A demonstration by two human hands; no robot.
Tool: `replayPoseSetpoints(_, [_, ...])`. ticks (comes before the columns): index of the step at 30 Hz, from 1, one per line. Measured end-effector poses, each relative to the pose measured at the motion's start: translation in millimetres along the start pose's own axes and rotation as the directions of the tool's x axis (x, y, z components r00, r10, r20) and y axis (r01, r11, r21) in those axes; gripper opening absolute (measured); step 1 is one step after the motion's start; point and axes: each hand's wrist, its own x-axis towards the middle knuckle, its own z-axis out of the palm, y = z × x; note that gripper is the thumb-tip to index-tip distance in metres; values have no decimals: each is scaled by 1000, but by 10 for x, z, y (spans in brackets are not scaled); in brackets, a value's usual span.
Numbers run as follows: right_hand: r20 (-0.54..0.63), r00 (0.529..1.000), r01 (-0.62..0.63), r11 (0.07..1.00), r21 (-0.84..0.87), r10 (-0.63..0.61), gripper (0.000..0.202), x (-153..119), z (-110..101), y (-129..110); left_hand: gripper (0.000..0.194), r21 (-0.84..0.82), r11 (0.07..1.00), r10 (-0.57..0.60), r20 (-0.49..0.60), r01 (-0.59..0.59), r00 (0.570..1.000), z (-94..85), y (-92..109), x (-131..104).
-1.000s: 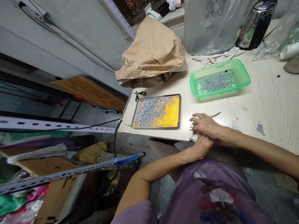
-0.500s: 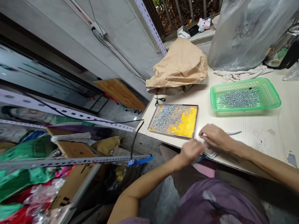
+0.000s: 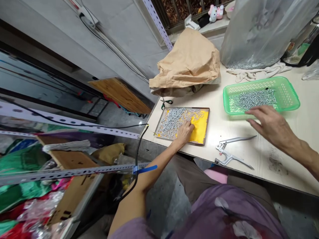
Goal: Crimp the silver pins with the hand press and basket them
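Head view, largest first: the pale table [image 3: 299,129] fills the right half, and a tall clear bag [image 3: 259,36] stands on it near the window ledge. A crumpled brown sack [image 3: 189,59] sits left of the bag, and a dark kettle [image 3: 302,49] is partly cut off at the right edge. The green basket [image 3: 286,89] rests in front of the bag, with a pale rag [image 3: 261,71] lying crumpled between the two. Nearer the table's left end lies the shallow tray [image 3: 200,131], its bottom yellow. The pliers [image 3: 236,139] lie on the table between the tray and the right hand, touched by neither hand, their handles spread apart. The right hand [image 3: 272,126] is open, fingers apart and pointing left, at the basket's near side; nothing shows in it, and whether it touches the rim cannot be told. The left hand [image 3: 184,132] reaches into the tray with its fingers bent down; whether they have closed on anything cannot be told. Green-handled scissors [image 3: 168,102] lie open just beyond the tray. Smallest are the silver pins [image 3: 171,122], heaped over the tray's left part and strewn across the basket's floor
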Motion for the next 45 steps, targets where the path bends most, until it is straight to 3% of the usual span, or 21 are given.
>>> replayPoseSetpoints(3, [123,991,35,992,119,-50,31,-384,110,-228,12,-270,960,-79,12,79,997,-67,202,-138])
replayPoseSetpoints(6, [246,965,44,982,181,-89,34,-749,218,-384,15,-585,754,-173,261,298,950,-44,522,-374])
replayPoseSetpoints(8, [306,948,34,986,163,-83,34,-947,277,-441,22,-660,621,-166,416,423,894,5,732,-525])
replayPoseSetpoints(10, [333,941,25,991,128,-67,32,-1093,321,-475,24,-672,567,-159,477,475,864,56,896,-625])
replayPoseSetpoints(14, [305,951,21,995,97,-50,25,-1234,371,-512,23,-637,569,-185,516,519,837,105,1059,-671])
replayPoseSetpoints(24, [203,976,59,995,75,-73,24,-1248,426,-558,22,-496,663,-158,639,560,753,5,1158,-562])
replayPoseSetpoints(29, [217,975,25,998,50,-35,26,-1263,466,-583,22,-421,705,-137,708,571,692,26,1152,-517])
replayPoseSetpoints(34, [298,954,7,997,78,-30,23,-1228,436,-512,22,-430,665,-125,742,611,658,56,1123,-532])
replayPoseSetpoints(35, [305,952,0,997,76,-23,27,-1201,424,-470,22,-434,653,-124,747,621,653,56,1121,-537])
replayPoseSetpoints(40, [344,938,-30,999,-18,34,96,-991,431,-206,21,-430,624,-147,756,653,638,58,1122,-560])
replayPoseSetpoints(42, [391,920,2,1000,-26,8,104,-919,455,-155,20,-421,625,-155,758,657,634,63,1120,-561])
replayPoseSetpoints(45, [410,912,33,998,-46,-11,100,-866,453,-189,19,-416,627,-153,763,659,628,74,1115,-551])
